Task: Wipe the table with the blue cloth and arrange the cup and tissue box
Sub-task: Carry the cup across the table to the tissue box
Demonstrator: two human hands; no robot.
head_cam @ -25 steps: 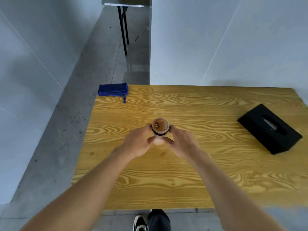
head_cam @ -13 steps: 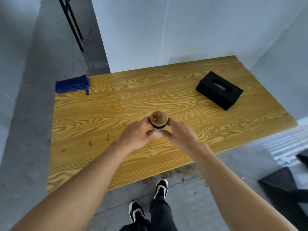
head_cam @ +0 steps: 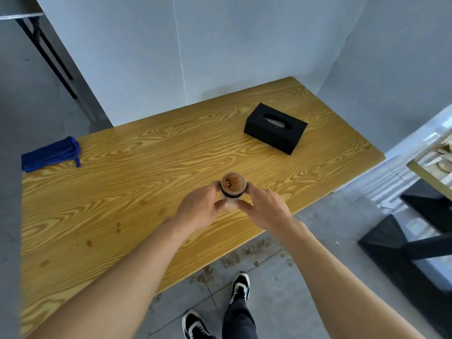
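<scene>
I see one cup (head_cam: 233, 188), pale and translucent with a dark band under the rim and brown liquid inside, over the middle of the wooden table (head_cam: 127, 182); whether it touches the top I cannot tell. My left hand (head_cam: 199, 211) and right hand (head_cam: 265, 209) both have fingers clamped on its sides. One black tissue box (head_cam: 275, 128) sits far right, one folded blue cloth (head_cam: 50, 154) at the far-left corner. Two sneakers (head_cam: 241, 287) show below.

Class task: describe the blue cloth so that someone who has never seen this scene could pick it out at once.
Start at the wooden table with its yellow grain. Go to its far left corner, well away from the hands and the black tissue box. The blue cloth lies folded there, the only blue, soft thing on the table.
</scene>
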